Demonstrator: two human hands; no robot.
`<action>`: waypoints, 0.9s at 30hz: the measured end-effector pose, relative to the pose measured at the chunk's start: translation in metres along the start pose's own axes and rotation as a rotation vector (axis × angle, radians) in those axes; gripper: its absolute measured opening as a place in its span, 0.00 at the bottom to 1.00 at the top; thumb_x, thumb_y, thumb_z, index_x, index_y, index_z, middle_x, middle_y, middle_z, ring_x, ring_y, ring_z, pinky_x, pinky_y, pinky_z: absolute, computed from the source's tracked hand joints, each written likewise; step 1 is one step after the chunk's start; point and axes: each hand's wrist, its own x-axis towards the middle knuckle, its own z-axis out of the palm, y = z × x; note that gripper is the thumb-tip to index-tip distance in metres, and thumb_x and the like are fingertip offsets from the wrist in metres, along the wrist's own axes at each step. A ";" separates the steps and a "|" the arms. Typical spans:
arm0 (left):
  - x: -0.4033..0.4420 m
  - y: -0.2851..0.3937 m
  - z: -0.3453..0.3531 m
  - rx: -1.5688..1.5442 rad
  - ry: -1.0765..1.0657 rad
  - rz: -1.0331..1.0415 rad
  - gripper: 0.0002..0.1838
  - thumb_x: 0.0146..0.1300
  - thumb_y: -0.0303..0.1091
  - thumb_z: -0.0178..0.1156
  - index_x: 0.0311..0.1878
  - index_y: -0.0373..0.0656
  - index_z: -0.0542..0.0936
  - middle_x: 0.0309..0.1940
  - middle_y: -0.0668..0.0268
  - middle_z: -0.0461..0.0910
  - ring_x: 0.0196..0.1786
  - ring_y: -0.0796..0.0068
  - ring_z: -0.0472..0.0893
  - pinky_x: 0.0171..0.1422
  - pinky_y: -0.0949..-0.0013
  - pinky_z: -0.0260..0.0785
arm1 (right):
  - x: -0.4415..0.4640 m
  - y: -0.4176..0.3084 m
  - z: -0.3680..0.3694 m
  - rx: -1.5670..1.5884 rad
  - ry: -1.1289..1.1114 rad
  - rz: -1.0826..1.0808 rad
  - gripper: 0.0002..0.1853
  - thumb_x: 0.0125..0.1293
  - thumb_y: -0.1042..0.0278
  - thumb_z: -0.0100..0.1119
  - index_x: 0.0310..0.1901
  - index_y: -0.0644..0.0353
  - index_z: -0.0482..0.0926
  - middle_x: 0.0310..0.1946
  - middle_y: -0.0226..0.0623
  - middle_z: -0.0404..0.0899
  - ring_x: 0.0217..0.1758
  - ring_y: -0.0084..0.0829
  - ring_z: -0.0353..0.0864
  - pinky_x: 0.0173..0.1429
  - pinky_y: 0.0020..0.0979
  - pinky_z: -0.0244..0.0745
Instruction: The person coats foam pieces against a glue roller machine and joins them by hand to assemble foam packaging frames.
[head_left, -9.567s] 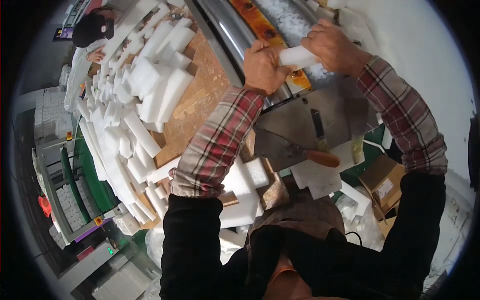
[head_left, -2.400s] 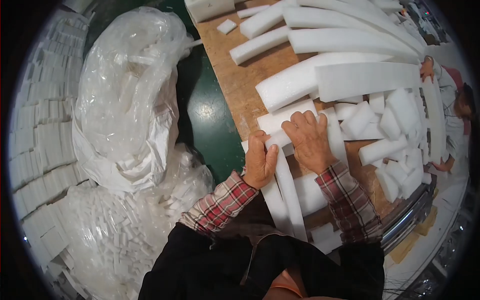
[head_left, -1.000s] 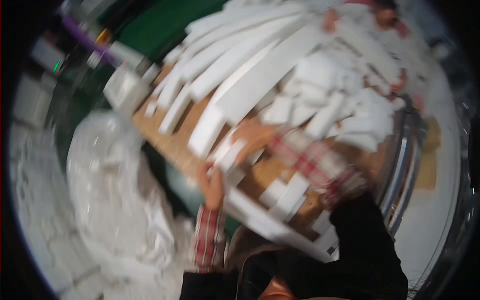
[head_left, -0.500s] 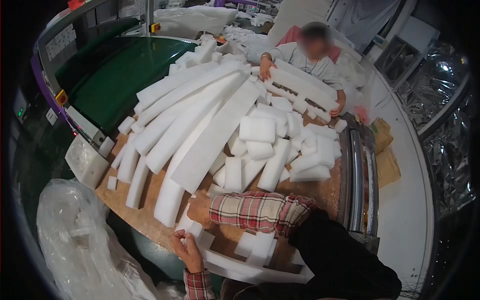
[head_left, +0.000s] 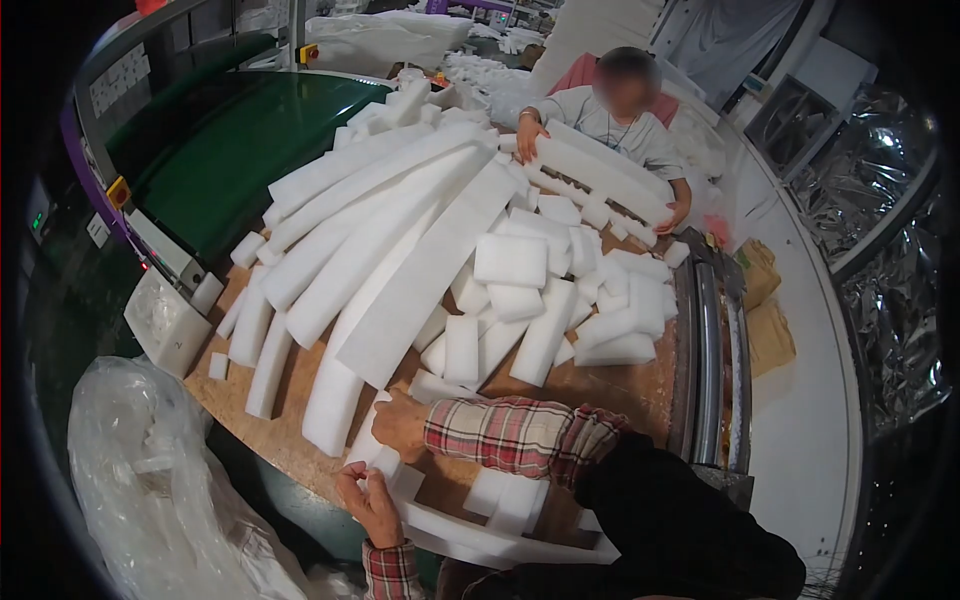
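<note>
Near the table's front edge, my right hand (head_left: 400, 422) is closed over a white foam piece (head_left: 367, 449), its fingers partly hidden behind the hand. Just below it, my left hand (head_left: 371, 503) has thumb and fingers curled at the piece's lower end. A long, thin foam strip (head_left: 490, 540) runs to the right beside my left hand. Short foam blocks (head_left: 515, 502) lie under my right forearm. Long foam bars (head_left: 425, 270) fan out beyond my hands, with a heap of smaller foam blocks (head_left: 512, 260) to their right.
A co-worker (head_left: 625, 125) across the brown table (head_left: 255, 425) holds a long foam piece. Metal rollers (head_left: 708, 365) line the right edge. A green belt (head_left: 240, 150) is at the back left, a clear plastic bag (head_left: 140, 450) at the front left.
Since the earliest frame, my hands have gone from the rollers to the table's front edge, and the view has turned. Over the last half second, my hands have barely moved.
</note>
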 end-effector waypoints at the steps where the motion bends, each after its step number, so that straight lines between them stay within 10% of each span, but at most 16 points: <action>1: -0.001 0.000 0.001 0.003 0.002 0.000 0.10 0.57 0.31 0.51 0.40 0.38 0.70 0.34 0.62 0.68 0.39 0.68 0.64 0.49 0.70 0.57 | -0.003 0.000 -0.001 -0.014 0.016 -0.010 0.07 0.41 0.66 0.62 0.26 0.53 0.82 0.25 0.34 0.79 0.39 0.33 0.68 0.43 0.42 0.61; 5: 0.002 0.001 0.001 0.009 0.009 0.026 0.09 0.57 0.31 0.51 0.40 0.38 0.70 0.35 0.62 0.67 0.39 0.68 0.64 0.49 0.70 0.57 | -0.015 0.002 -0.006 -0.071 0.084 -0.029 0.07 0.42 0.66 0.62 0.27 0.54 0.82 0.27 0.36 0.78 0.38 0.34 0.67 0.44 0.43 0.60; 9: 0.002 -0.001 0.002 0.037 0.017 0.026 0.09 0.57 0.30 0.51 0.40 0.37 0.70 0.34 0.62 0.67 0.39 0.68 0.64 0.49 0.70 0.57 | -0.021 0.001 0.010 -0.319 0.639 0.076 0.08 0.45 0.68 0.62 0.30 0.56 0.80 0.30 0.38 0.74 0.36 0.35 0.65 0.44 0.43 0.58; 19: 0.002 0.010 0.005 -0.025 -0.008 -0.035 0.09 0.57 0.29 0.50 0.40 0.37 0.69 0.34 0.62 0.67 0.38 0.68 0.64 0.49 0.70 0.57 | -0.010 -0.016 0.025 -0.039 0.377 0.304 0.13 0.47 0.71 0.60 0.37 0.60 0.76 0.36 0.42 0.71 0.40 0.37 0.64 0.46 0.44 0.58; 27: 0.005 0.007 0.006 -0.046 0.007 0.023 0.08 0.57 0.29 0.50 0.39 0.37 0.69 0.34 0.61 0.67 0.38 0.68 0.64 0.49 0.69 0.58 | -0.025 0.008 0.019 0.276 0.731 0.041 0.18 0.46 0.70 0.64 0.40 0.62 0.74 0.42 0.45 0.70 0.43 0.40 0.68 0.49 0.42 0.61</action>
